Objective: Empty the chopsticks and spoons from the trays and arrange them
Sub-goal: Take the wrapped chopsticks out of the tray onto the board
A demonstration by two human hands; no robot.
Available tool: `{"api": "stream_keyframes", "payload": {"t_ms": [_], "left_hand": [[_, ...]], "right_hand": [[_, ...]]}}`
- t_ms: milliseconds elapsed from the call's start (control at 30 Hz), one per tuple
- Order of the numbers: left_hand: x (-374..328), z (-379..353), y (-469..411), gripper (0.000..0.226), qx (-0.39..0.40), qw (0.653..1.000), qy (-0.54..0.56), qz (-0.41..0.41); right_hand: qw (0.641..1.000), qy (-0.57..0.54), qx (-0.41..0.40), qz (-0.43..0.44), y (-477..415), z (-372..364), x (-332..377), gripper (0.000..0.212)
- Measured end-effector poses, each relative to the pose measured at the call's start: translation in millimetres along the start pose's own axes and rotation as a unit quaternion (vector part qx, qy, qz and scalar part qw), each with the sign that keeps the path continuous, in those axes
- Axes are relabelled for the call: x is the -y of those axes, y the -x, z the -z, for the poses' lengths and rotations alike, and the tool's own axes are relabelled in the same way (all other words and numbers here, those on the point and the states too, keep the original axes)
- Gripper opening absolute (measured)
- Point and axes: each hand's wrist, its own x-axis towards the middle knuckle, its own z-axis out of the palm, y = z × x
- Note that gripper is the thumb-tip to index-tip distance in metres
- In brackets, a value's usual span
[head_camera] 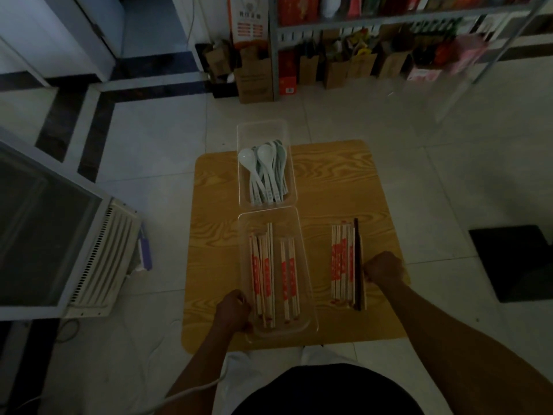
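- On the table's (329,181) near left, your near tray (311,320) holds two loose bunches of wrapped chopsticks (263,277), which lie lengthwise with a gap between the bunches.
- Your left hand (235,310) is curled round that tray's near-left corner, gripping the rim.
- To the right, a row (339,262) of wrapped chopsticks lies straight on the bare wood, side by side, well apart from the tray.
- A dark pair (357,265) lies along the row's right edge.
- Your right hand (384,268) is balled into a fist just beside the dark pair, knuckles at it. You cannot tell from here whether it pinches anything.
- Behind the near tray and touching it end to end, the far tray (263,122) holds the spoons (266,172), bowls pointing away from you. Its far end overhangs the table edge.
- Around the table is pale tiled floor, with a white appliance (59,241) to the left, a dark mat (514,262) to the right and a stocked shelf (389,19) beyond.
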Motion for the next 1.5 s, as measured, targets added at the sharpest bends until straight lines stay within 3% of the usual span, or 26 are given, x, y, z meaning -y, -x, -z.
{"api": "stream_keyframes", "payload": {"t_ms": [333,533,633,833,1067,1200,1500], "left_hand": [[0.4,0.3,-1.7,0.008,0.015,1.0,-0.008,-0.015],[2.8,1.3,-1.4,0.006,0.019,1.0,0.008,-0.016],[2.7,2.7,-2.3,0.008,0.021,1.0,0.014,-0.015],[2.0,5.0,-1.7,0.007,0.043,0.998,0.05,-0.006],[8.1,6.0,-4.1,0.022,0.045,0.997,0.054,-0.005],[11.2,7.3,-10.2,0.057,0.07,0.997,-0.026,-0.024],[12.2,6.0,-13.2,0.047,0.07,0.997,0.003,-0.014]], "right_hand": [[0.999,0.006,-0.027,0.019,7.7,4.8,19.7,0.015],[0.978,-0.013,-0.112,0.178,45.3,1.7,96.9,0.025],[0.962,-0.028,-0.075,0.261,77.9,-19.7,131.7,0.024],[0.949,0.037,0.038,0.31,127.1,-79.9,137.9,0.02],[0.963,0.095,0.096,0.234,137.8,-145.2,119.8,0.015],[0.972,0.08,0.097,0.197,136.6,-162.3,120.5,0.018],[0.982,0.037,0.122,0.142,138.9,-160.3,127.1,0.016]]}}
